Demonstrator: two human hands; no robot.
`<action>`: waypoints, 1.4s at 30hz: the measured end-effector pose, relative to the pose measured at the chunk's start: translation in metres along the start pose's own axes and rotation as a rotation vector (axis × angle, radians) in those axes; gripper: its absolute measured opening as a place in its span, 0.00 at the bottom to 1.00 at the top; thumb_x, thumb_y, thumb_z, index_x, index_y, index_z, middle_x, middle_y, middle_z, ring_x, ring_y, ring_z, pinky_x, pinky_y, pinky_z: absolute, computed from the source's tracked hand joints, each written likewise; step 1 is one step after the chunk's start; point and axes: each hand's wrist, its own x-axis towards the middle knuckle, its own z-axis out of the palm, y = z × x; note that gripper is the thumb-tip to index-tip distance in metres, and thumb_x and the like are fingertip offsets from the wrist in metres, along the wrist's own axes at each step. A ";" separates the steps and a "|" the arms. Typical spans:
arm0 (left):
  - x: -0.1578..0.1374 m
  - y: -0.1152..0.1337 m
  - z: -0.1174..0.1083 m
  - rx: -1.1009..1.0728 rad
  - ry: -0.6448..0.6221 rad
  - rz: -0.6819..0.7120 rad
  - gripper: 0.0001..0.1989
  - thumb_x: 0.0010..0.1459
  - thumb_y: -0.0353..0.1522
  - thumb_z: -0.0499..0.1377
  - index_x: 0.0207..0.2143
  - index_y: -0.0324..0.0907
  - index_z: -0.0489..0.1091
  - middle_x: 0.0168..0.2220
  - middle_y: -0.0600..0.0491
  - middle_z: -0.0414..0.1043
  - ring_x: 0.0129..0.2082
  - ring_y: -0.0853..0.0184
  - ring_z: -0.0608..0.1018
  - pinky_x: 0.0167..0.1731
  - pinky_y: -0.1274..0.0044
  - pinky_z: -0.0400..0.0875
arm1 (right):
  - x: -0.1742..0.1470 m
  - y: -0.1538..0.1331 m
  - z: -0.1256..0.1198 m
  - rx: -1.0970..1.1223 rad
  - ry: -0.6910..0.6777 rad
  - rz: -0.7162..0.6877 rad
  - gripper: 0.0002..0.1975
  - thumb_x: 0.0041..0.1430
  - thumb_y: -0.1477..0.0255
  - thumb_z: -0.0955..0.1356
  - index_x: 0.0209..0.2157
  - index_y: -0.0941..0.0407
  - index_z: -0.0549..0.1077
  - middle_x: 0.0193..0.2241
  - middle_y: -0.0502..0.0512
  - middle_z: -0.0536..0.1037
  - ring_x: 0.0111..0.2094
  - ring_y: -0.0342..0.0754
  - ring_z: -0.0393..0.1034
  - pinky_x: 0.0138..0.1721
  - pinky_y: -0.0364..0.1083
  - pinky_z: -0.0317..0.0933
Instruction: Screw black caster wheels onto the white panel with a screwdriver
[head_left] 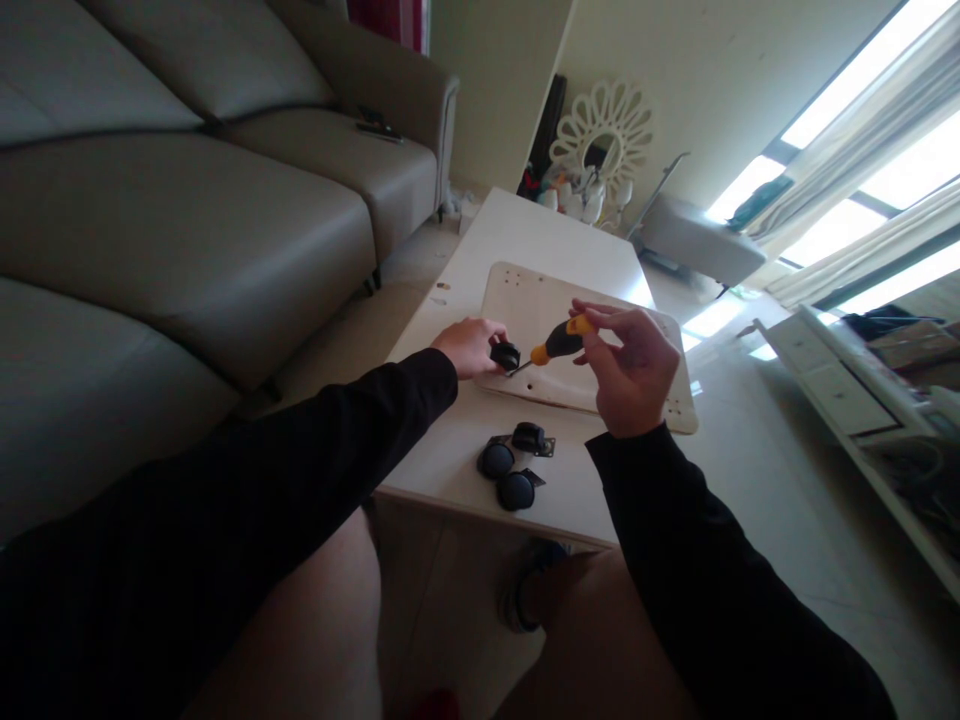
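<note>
My right hand (630, 365) is closed round the yellow end of a black and yellow screwdriver (562, 340). The shaft slants down to the left, its tip at the base of a black caster wheel (505, 355). My left hand (472, 347) grips that caster at the left near corner of a pale board (585, 375) with rounded corners and small holes. The board lies flat on a white table (465, 420). Closer to me on the table sit three loose casters: one with its metal plate showing (529, 437), and two round black ones (496, 460) (516, 490).
A grey sofa (187, 210) runs along the left. Small items (442, 288) lie on the table's left edge. Beyond the table stand a white flower-shaped mirror frame (607, 130) and assorted objects. A white drawer cabinet (832, 390) is at right. My legs are under the near edge.
</note>
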 end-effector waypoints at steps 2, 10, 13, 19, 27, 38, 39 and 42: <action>0.000 0.000 0.000 -0.002 -0.001 -0.003 0.19 0.47 0.36 0.75 0.43 0.43 0.80 0.44 0.48 0.83 0.43 0.57 0.82 0.43 0.71 0.72 | 0.001 -0.002 0.000 -0.040 0.016 0.001 0.04 0.61 0.73 0.72 0.39 0.53 0.77 0.45 0.52 0.84 0.45 0.45 0.82 0.26 0.40 0.72; -0.001 0.000 0.000 -0.017 0.002 0.002 0.19 0.47 0.35 0.75 0.43 0.42 0.80 0.43 0.48 0.83 0.42 0.58 0.82 0.42 0.70 0.72 | 0.005 -0.001 0.001 -0.128 0.080 -0.014 0.06 0.56 0.68 0.76 0.34 0.53 0.78 0.36 0.49 0.79 0.37 0.41 0.77 0.24 0.39 0.70; 0.000 -0.001 0.001 -0.018 0.002 0.001 0.19 0.47 0.35 0.75 0.43 0.42 0.80 0.43 0.48 0.82 0.42 0.58 0.82 0.42 0.70 0.72 | 0.003 -0.003 0.002 -0.054 0.057 0.011 0.03 0.61 0.69 0.73 0.35 0.54 0.77 0.42 0.52 0.82 0.41 0.44 0.80 0.25 0.41 0.72; 0.000 -0.001 0.001 0.003 -0.001 0.005 0.20 0.48 0.36 0.74 0.44 0.42 0.80 0.44 0.47 0.82 0.43 0.57 0.82 0.42 0.70 0.72 | 0.003 -0.001 0.004 -0.091 0.113 0.005 0.06 0.60 0.70 0.74 0.31 0.54 0.74 0.39 0.52 0.84 0.41 0.44 0.82 0.26 0.41 0.73; 0.000 -0.002 0.001 0.000 -0.001 0.000 0.21 0.48 0.37 0.75 0.44 0.42 0.80 0.44 0.47 0.82 0.43 0.57 0.82 0.43 0.70 0.72 | 0.003 0.001 0.002 -0.030 0.096 0.025 0.02 0.61 0.71 0.72 0.35 0.53 0.76 0.43 0.52 0.85 0.43 0.45 0.83 0.24 0.39 0.72; -0.001 0.000 0.000 0.016 -0.008 0.003 0.20 0.47 0.35 0.75 0.44 0.42 0.80 0.44 0.47 0.82 0.43 0.57 0.82 0.43 0.70 0.73 | 0.002 0.004 -0.001 0.001 0.063 -0.001 0.04 0.63 0.73 0.70 0.40 0.52 0.77 0.46 0.51 0.84 0.44 0.45 0.82 0.24 0.39 0.72; -0.001 0.000 0.000 0.017 -0.007 0.002 0.20 0.47 0.35 0.75 0.44 0.42 0.80 0.44 0.47 0.82 0.43 0.57 0.82 0.43 0.70 0.73 | 0.002 0.004 -0.001 -0.008 0.060 0.003 0.04 0.63 0.73 0.70 0.40 0.52 0.77 0.46 0.52 0.84 0.44 0.45 0.82 0.24 0.39 0.72; 0.000 0.000 0.000 0.005 -0.006 0.001 0.20 0.48 0.36 0.75 0.44 0.42 0.80 0.44 0.47 0.83 0.43 0.57 0.82 0.43 0.70 0.73 | 0.002 0.005 -0.002 -0.024 0.054 0.007 0.04 0.63 0.72 0.70 0.40 0.52 0.77 0.46 0.52 0.84 0.44 0.45 0.82 0.24 0.38 0.72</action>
